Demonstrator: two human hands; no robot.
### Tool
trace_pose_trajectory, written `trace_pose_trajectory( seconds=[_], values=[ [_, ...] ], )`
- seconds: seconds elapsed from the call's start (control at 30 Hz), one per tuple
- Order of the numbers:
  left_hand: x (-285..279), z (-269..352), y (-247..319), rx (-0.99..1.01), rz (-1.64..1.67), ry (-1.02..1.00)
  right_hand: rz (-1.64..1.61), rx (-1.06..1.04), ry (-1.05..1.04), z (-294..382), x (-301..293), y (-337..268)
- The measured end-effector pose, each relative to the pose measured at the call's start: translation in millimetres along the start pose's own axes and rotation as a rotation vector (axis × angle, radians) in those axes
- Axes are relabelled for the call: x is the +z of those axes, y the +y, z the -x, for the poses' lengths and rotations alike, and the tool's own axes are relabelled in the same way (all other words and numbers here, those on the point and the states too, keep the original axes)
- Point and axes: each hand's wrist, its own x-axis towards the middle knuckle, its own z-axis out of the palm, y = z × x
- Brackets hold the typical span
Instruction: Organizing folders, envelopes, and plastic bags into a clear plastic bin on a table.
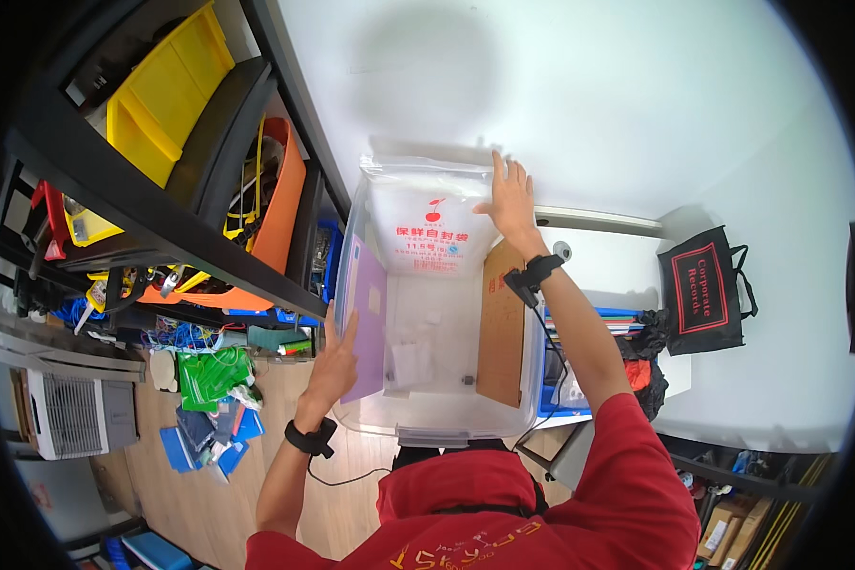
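A large clear plastic storage box (367, 419) stands before me. My left hand (333, 367) is at its left rim, fingers spread beside a purple folder or board (372, 342) standing along the inner left wall. My right hand (511, 201) is at the far right corner, fingers apart and thumb towards a pack of clear zip bags (427, 206) with red print. This pack stands upright against the far wall of the box. A brown cardboard piece or envelope (500, 335) leans along the right side. A small translucent packet (411, 365) lies on the box floor.
Left of the box rises a black shelf rack (178, 228) with yellow (174, 92) and orange (285, 206) bins. Green bags (214, 377) and blue packets (178, 449) lie on the floor. On the right are a white cabinet (598, 263), a blue crate (573, 412) and a black bag (705, 292).
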Motion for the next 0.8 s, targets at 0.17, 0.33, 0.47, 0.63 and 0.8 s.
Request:
trace_pose_trajectory(
  seconds=[0.17, 0.33, 0.47, 0.63, 0.8],
  values=[
    [4, 0, -6, 0.067, -0.03, 0.023, -0.021, 0.13, -0.295, -25, 3, 20],
    [2, 3, -6, 0.035, -0.03, 0.012, 0.158, -0.032, -0.19, -12, -18, -16],
    [4, 3, -8, 0.034, -0.052, 0.005, 0.096, -0.204, -0.154, -8, -23, -30],
    [9, -1, -22, 0.09, 0.071, 0.006, 0.023, -0.176, -0.065, 2, -23, -30],
    [0, 10, -16, 0.071, 0.168, 0.027, -0.106, -0.117, -0.185, 53, -66, -25]
  ],
)
